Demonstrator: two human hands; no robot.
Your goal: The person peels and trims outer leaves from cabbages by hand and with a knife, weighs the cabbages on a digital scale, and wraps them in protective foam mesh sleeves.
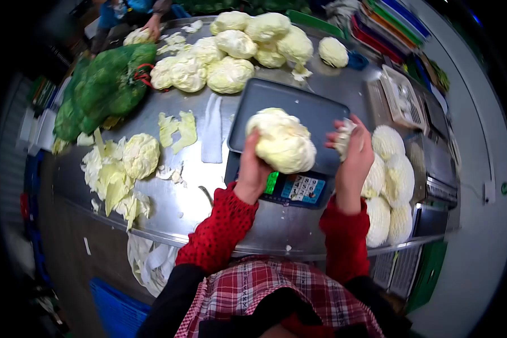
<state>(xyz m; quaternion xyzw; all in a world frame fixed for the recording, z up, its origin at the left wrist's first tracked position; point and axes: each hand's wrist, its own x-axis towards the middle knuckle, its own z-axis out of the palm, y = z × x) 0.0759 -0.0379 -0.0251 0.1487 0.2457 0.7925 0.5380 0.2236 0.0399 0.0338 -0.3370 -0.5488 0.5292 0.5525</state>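
My left hand (253, 169) holds a pale cabbage (283, 141) from its left side, above the dark tray (315, 107) of a scale. Just right of the cabbage and apart from it, my right hand (355, 160) has its fingers curled round a crumpled whitish piece (345, 139), perhaps leaf scraps. Below the tray, the scale's keypad (303, 188) and a green display show, the display partly hidden by my left hand. A curved knife-like object (206, 195) lies on the metal table (169, 211), left of the scale.
Several cabbages (230, 74) are heaped at the back, and several net-wrapped ones (399, 180) stand at the right. A green net sack (104, 84), loose leaves (115, 183) and a white cloth (212, 129) are at the left. Another person's hand (152, 25) touches a cabbage at the back left.
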